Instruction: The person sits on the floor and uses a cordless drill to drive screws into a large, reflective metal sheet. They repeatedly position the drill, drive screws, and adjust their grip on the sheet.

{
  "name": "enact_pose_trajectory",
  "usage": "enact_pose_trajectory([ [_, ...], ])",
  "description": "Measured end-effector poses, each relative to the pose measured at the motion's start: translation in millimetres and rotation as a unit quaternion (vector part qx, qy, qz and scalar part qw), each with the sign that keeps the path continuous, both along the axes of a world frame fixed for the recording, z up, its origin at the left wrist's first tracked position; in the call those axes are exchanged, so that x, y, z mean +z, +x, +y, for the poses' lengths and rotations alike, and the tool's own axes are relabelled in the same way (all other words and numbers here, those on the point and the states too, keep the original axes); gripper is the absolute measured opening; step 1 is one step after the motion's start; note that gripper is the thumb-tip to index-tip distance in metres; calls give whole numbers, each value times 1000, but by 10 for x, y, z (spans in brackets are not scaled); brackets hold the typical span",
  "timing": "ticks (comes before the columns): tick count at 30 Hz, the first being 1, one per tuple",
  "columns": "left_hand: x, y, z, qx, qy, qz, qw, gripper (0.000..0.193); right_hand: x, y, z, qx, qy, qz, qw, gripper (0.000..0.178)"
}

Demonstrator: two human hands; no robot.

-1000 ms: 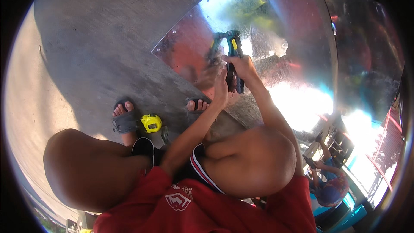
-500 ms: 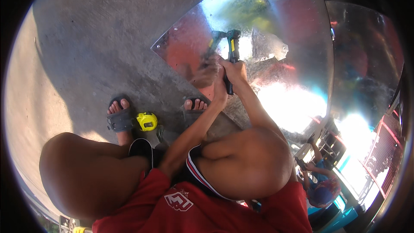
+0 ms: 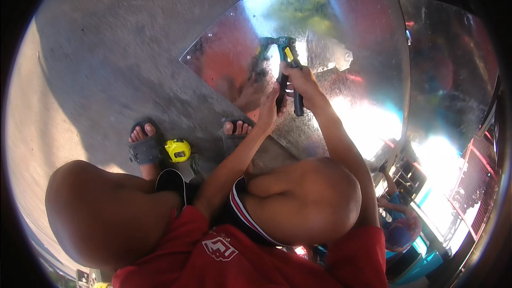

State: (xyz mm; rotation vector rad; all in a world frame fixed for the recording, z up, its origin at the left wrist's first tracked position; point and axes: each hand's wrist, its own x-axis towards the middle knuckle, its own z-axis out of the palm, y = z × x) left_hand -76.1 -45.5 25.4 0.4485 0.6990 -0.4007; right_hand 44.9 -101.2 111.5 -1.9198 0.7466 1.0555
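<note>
A teal and black hand riveter (image 3: pixel 286 44) with a yellow mark is held over a shiny sheet of metal (image 3: pixel 234 37). Its two black handles are spread apart. My left hand (image 3: pixel 269 108) is closed on one handle, and my right hand (image 3: pixel 303 81) grips the other. The riveter's head meets its own reflection at the sheet, close to the row of rivets along the left edge. Where exactly its nose touches is hard to make out.
A yellow tape measure (image 3: pixel 178 150) lies on the concrete floor (image 3: pixel 106 74) between my sandalled feet. A torn pale piece (image 3: pixel 333 56) rests on the sheet. Behind my right side is another person (image 3: pixel 397 224) near a red mesh panel (image 3: pixel 469 181). A dark object shows at the top edge.
The riveter's handles have gone from closed together to spread apart. My right hand has moved right with one handle, while my left hand stays on the other.
</note>
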Motion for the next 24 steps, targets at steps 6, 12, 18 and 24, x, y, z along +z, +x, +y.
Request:
enact_pose_trajectory([
  [6, 88, 48, -1, 1, 27, 56, 998, 55, -74, -83, 168, -78, 14, -10, 997, 39],
  [12, 68, 71, 44, 1, 79, 70, 994, 55, -228, -137, 157, -31, -57, -59, 996, 34],
  [18, 101, 48, 26, -2, 30, 121, 992, 54, -409, -281, 275, 20, -192, -147, 970, 38],
  [24, 129, 85, 21, -4, 65, 71, 995, 57, 1, 115, 61, -18, 18, -46, 999, 48],
])
